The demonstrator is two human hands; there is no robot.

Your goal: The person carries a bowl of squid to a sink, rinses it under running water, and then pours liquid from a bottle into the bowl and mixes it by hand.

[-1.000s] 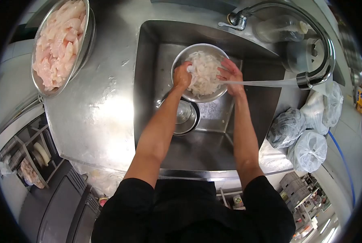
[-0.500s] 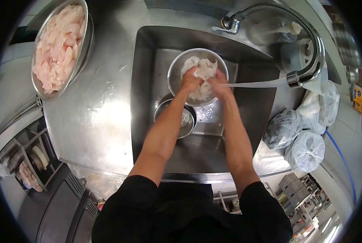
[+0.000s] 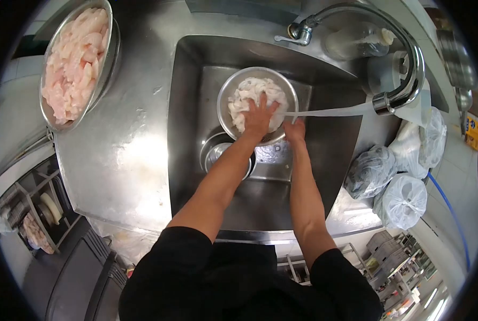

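A round metal bowl stands in the steel sink, full of soft, whitish raw pieces whose exact kind I cannot make out. My left hand lies on these pieces with its fingers spread, pressing down from above. At the bowl's lower right rim, my right hand grips the edge, thumb and fingers partly hidden. A stream of water runs from the faucet into the bowl between the hands. A second metal pot sits below the bowl, partly covered by my left forearm.
The sink is deep, with steel counter around it. An oval metal dish heaped with pale pink raw meat stands far left. Knotted plastic bags lie at the right, below a plastic bottle and the faucet lever.
Both hands were gathered around the whitish pieces. My left hand has opened flat onto them, and my right hand has moved down to the bowl's rim.
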